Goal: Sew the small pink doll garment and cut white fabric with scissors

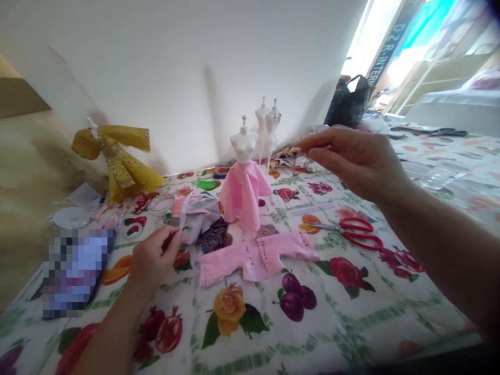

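A small white mannequin [244, 145] wearing a pink skirt [242, 192] stands at the middle of the table. In front of it lies a small pink jacket [258, 256], spread flat with its sleeves out. My left hand [154, 255] is left of the jacket, its fingers pinched together near a clear plastic bag [195, 213]; what they hold, if anything, is too small to make out. Raised above the table at the right, my right hand [351, 159] has thumb and forefinger together, and nothing can be made out clearly between them. Red-handled scissors [359, 233] lie beneath my right forearm.
A yellow doll dress [125, 161] stands at the back left, near tape rolls [161, 203] and a blurred-out flat object [78, 273]. Two bare white mannequins [262, 122] stand behind the pink skirt. A black bag [347, 104] sits at the back right, and clear plastic boxes [443, 174] at the right.
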A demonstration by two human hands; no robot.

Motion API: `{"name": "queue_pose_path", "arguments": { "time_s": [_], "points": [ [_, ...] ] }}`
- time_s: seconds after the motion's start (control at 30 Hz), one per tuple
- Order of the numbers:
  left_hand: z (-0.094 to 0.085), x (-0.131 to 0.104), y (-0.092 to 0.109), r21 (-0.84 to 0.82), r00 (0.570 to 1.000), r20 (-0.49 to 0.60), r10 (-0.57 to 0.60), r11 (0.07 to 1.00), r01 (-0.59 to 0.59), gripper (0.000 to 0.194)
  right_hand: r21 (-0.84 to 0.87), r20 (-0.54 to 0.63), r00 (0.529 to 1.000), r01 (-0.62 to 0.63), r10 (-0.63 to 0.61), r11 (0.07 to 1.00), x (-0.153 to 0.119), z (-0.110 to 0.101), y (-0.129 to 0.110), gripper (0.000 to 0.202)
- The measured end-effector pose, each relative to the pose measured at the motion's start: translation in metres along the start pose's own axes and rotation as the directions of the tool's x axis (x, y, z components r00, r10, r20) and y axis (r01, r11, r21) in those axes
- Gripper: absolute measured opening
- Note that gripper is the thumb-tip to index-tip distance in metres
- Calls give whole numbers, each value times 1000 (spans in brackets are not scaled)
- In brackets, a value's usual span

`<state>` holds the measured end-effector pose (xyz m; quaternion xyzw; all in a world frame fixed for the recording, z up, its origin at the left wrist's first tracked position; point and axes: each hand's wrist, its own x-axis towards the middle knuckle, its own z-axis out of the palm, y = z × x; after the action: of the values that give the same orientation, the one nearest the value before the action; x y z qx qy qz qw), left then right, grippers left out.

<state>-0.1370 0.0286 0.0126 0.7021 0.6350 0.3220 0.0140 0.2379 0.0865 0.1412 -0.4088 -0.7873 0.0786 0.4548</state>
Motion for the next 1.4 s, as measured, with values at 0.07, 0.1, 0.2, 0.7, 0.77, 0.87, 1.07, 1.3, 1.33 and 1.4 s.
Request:
{"name": "queue_pose_path", "arguments": {
  "time_s": [0.07, 0.1, 0.2, 0.7, 0.77, 0.87, 1.07, 1.3, 1.33, 1.4],
  "points": [
    [0, 0, 0, -2, 1000, 6, -9, 1000, 9, 23, 14, 11, 1000, -6, 6, 1000, -7, -1, 0, 21],
    [0, 0, 0, -1, 1000, 9, -13, 1000, 13, 23, 25, 18, 1000, -11, 11, 1000, -10, -1, 1, 20],
    [2, -1, 0, 3, 1000, 5, -7, 1000, 7, 22, 62, 26, 999, -31, 30, 998, -17, -1, 2, 18],
    [4, 3, -5, -62, 998, 35, -43, 997, 46, 27, 166, 74, 997, -41, 29, 985, -21, 0, 12, 20],
    [4, 3, -5, -60, 997, 45, -55, 996, 58, 28, 186, 87, 995, -62, 47, 980, -24, 0, 13, 19],
    [5, 3, -5, -57, 996, 52, -74, 995, 77, 30, 201, 114, 990, -100, 78, 974, -27, 1, 13, 21],
    [7, 2, -9, -32, 987, 84, -140, 989, 143, 33, 207, 293, 956, -68, 4, 976, -47, 21, 7, 20],
    [14, 0, -21, -22, 989, 53, -138, 990, 139, 32, 301, 498, 862, -75, -90, 951, -78, 60, 4, 24],
    [14, 0, -21, -19, 989, 47, -143, 989, 144, 32, 308, 510, 855, -80, -94, 948, -81, 63, 5, 23],
    [13, 0, -17, -25, 988, 49, -147, 989, 149, 32, 309, 521, 848, -88, -91, 947, -83, 67, 7, 22]
  ]
}}
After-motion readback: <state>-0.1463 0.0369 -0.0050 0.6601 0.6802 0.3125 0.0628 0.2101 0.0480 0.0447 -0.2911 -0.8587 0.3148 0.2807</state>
